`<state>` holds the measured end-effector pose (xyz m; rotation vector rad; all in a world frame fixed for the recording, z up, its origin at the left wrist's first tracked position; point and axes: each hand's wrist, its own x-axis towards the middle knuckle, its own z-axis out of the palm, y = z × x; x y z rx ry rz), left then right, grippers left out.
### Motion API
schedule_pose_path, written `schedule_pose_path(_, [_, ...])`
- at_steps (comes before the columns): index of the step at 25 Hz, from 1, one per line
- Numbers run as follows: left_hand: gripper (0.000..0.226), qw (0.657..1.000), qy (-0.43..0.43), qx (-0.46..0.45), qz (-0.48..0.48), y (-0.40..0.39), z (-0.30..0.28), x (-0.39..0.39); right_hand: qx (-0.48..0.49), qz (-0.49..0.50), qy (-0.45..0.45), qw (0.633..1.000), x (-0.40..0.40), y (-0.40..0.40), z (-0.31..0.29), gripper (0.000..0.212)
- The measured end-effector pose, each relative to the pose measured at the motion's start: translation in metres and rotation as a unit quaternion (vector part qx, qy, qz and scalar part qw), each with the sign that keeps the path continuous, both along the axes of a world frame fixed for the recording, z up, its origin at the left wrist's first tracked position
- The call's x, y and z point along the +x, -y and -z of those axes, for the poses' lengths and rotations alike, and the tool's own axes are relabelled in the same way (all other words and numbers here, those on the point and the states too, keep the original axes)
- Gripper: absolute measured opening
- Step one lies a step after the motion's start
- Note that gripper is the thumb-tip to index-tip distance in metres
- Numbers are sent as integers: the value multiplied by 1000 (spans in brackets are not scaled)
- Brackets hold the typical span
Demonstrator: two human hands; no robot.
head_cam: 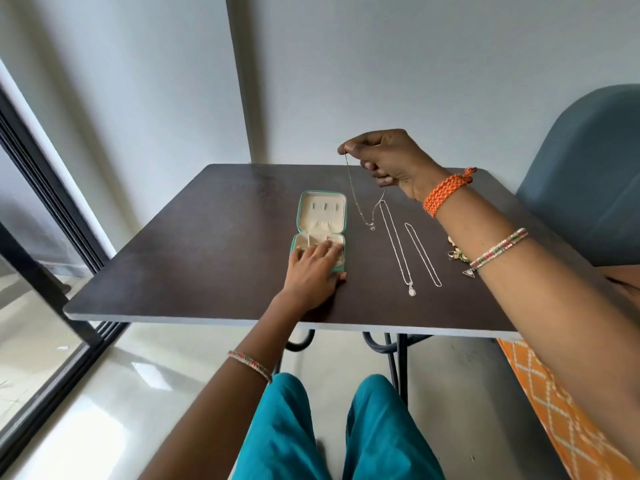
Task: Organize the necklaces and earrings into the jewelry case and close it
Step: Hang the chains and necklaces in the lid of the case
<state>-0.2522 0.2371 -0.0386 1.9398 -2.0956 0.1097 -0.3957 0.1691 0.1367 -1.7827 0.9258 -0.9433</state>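
Note:
A small teal jewelry case (322, 211) with a cream lining lies open on the dark table (194, 258), lid towards the wall. My left hand (313, 273) rests flat on its near half, fingers spread, holding nothing. Raised above the table, my right hand (384, 159) pinches a thin silver necklace (356, 199), which hangs in a loop with its pendant just above the tabletop, right of the case. Two more silver necklaces lie straight on the table: one with a pearl pendant (398, 251) and a plain chain (423, 255). Earrings (456, 255) show partly behind my right forearm.
A blue chair (588, 174) stands at the table's right side, and orange patterned fabric (561, 407) hangs below my right arm. A glass door with a dark frame (45, 188) runs along the left. The wall is just behind the table.

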Motion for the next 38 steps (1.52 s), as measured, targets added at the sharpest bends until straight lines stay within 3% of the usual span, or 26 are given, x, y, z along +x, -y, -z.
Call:
schedule_pose_path(6, [60,999,-32,31,2,26,-5,16,14,-16,-40,999,13,4,13,14])
schedule_pose_path(8, [62,982,-175,33,58,21,-12,18,21,-36,-59,997,17,-1,17,14])
schedule_pose_path(9, [65,946,-307,40,96,15,-18,15,22,-47,-61,997,19,-5,18,14])
schedule_pose_path(11, [60,811,-556,84,162,0,-37,7,10,-56,-59,997,21,-13,16,12])
schedule_pose_path(12, [51,750,-626,110,184,-7,-46,4,-5,-50,-54,997,21,-17,14,11])
schedule_pose_path(13, [42,712,-662,128,196,-15,-50,1,-26,-35,-44,998,20,-20,13,11])
schedule_pose_path(14, [33,697,-677,128,198,-22,-53,-2,-47,-9,-28,998,17,-22,14,10])
schedule_pose_path(16, [16,713,-679,75,156,-33,-50,-3,-69,60,16,996,3,-25,26,10])
schedule_pose_path(20, [19,771,-628,20,108,-46,-48,9,-43,146,68,986,-30,-33,71,8])
schedule_pose_path(22, [16,770,-630,16,97,-49,-53,13,-70,188,62,978,-43,-35,80,8])
schedule_pose_path(23, [16,758,-646,8,91,-50,-56,16,-91,215,51,971,-50,-34,82,11])
schedule_pose_path(27, [22,634,-765,-3,113,-49,-64,26,-71,203,19,976,-70,-44,91,24])
schedule_pose_path(29, [26,602,-789,2,118,-48,-74,21,-63,167,-27,984,-70,-56,90,31])
schedule_pose_path(32, [31,571,-814,-14,111,-49,-88,12,-5,84,-21,996,-71,-69,80,37])
schedule_pose_path(35, [29,565,-814,-37,128,-55,-95,9,28,48,95,994,-73,-72,71,33])
schedule_pose_path(38, [26,561,-814,-58,136,-62,-96,12,130,10,302,944,-76,-78,64,34])
